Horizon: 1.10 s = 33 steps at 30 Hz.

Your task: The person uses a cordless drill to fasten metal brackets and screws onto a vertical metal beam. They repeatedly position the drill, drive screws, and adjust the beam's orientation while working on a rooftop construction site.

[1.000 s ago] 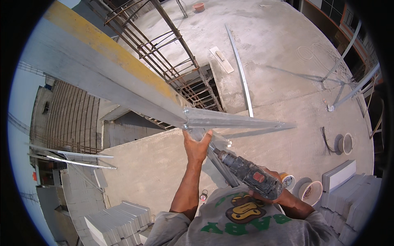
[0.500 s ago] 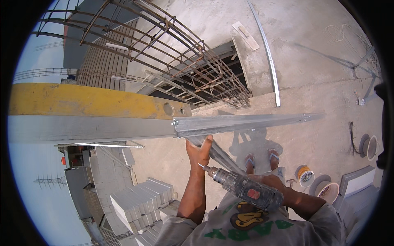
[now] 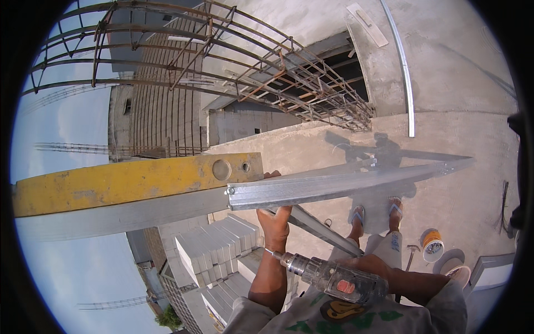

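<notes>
My left hand point(image 3: 273, 220) is wrapped round a silver metal channel point(image 3: 311, 182) from below, fingertips showing over its far edge. The channel stretches away to the right, with a screw at its near end. A long yellow bar point(image 3: 139, 181) with round holes lies against that end, a grey face point(image 3: 122, 220) running along below it. Under the channel, a thinner metal strut point(image 3: 328, 231) slants down toward my right arm. My right hand point(image 3: 364, 264), mostly hidden behind a dusty cordless drill point(image 3: 336, 278), grips it, with the bit pointing toward my left wrist. The bit touches no metal.
A rebar cage point(image 3: 267, 61) spans the upper left, beside an opening in the concrete floor. Stacked grey blocks point(image 3: 217, 250) stand at lower left. A bucket point(image 3: 432, 247) and a hammer point(image 3: 411, 253) are at lower right. A metal strip point(image 3: 403, 67) and a float point(image 3: 367, 25) lie beyond.
My view has shifted, and the channel and yellow bar now sit lower and more tilted. Fingertips of my left hand now show over the channel's far edge. The drill stays in my right hand.
</notes>
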Each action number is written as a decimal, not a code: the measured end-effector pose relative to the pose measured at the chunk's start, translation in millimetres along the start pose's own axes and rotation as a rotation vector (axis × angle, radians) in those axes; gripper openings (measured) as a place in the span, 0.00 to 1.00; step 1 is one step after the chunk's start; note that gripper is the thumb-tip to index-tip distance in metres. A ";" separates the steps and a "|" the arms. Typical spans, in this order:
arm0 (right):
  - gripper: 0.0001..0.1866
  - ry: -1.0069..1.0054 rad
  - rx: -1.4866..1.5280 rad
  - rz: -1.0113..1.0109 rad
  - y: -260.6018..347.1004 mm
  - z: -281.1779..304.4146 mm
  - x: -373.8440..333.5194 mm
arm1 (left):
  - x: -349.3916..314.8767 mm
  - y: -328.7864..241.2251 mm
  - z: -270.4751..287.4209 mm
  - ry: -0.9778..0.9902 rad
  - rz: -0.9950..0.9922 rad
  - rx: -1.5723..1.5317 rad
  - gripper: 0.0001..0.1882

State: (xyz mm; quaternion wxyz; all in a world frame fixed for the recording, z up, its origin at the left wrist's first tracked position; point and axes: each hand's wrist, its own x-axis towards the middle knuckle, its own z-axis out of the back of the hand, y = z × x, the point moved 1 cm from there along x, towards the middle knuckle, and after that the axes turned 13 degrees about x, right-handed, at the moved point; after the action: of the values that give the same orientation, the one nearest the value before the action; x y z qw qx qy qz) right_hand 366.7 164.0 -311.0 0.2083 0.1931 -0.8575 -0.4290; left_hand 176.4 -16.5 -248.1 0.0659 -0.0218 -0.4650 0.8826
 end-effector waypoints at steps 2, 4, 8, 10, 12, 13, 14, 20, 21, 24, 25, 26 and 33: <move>0.41 0.000 0.184 0.033 -4.6 3.3 4.1 | -0.9 2.0 0.1 -0.012 0.014 0.031 0.38; 0.41 0.010 0.152 0.119 -8.4 7.9 7.2 | -2.2 2.9 0.7 -0.034 0.006 0.067 0.40; 0.40 0.164 0.312 -0.087 -20.3 14.3 13.5 | -4.1 3.0 -1.5 -0.034 0.004 -0.003 0.43; 0.39 0.180 0.313 0.012 -24.0 17.1 15.8 | -3.3 1.7 -0.3 0.015 0.000 0.001 0.44; 0.38 0.194 0.375 0.026 -27.7 18.8 18.7 | -3.0 1.6 0.5 0.035 -0.002 0.002 0.45; 0.38 0.202 0.414 -0.009 -29.1 18.4 20.6 | -2.9 2.4 0.5 0.028 0.000 -0.004 0.45; 0.37 0.204 0.485 -0.072 -30.5 20.4 22.7 | -3.2 3.4 0.0 0.016 0.001 -0.022 0.45; 0.36 0.289 0.248 -0.133 -27.9 37.9 27.2 | -1.6 8.5 -1.4 0.001 0.020 -0.013 0.45; 0.35 0.272 0.245 -0.116 -28.0 39.0 27.3 | -1.5 8.8 -2.3 -0.001 0.027 -0.001 0.44; 0.35 0.187 0.327 0.016 -29.0 40.9 25.7 | -0.6 7.5 -4.6 0.001 -0.008 -0.021 0.41; 0.35 0.163 0.355 0.055 -29.7 41.0 24.9 | -0.7 7.2 -5.1 -0.005 0.000 0.012 0.41; 0.35 0.140 0.409 0.074 -30.4 40.8 24.1 | -1.4 6.7 -5.3 -0.013 0.008 0.046 0.40; 0.35 0.150 0.411 -0.014 -24.6 45.6 23.0 | 4.0 7.4 0.3 0.004 0.053 0.218 0.36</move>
State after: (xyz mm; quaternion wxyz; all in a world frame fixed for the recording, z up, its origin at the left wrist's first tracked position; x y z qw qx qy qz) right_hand 327.3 168.5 -351.5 0.2246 0.2686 -0.9078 -0.2311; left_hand 171.7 -20.4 -253.9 0.0454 -0.0284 -0.3652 0.9294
